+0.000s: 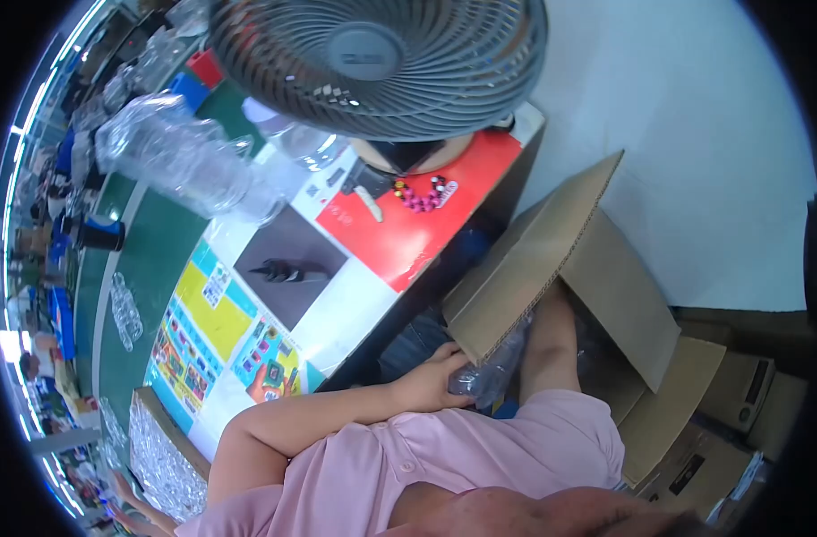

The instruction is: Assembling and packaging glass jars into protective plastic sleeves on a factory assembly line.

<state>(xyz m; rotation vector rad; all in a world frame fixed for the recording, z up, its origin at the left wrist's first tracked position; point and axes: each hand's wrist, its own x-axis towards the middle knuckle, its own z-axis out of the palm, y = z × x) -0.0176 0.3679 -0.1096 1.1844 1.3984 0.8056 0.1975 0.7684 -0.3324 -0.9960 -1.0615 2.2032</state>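
A brown cardboard box (619, 300) with raised flaps stands at the right, close against my body. My right forearm reaches down into it, and the flap hides my right hand. At the box's near left edge, my left hand (433, 379) is closed on crinkled clear plastic packaging (493, 371), just below the flap's corner. More of this plastic shows beside my right forearm inside the opening. What else the box holds is mostly hidden.
A dark grey fan (363, 54) stands on the table's far end, near a bead bracelet (422, 199). Clear plastic packaging (184, 152) lies left of it. A small black object (287, 271) rests on a grey patch. More cartons (731, 389) are stacked right; another person's arm shows lower left.
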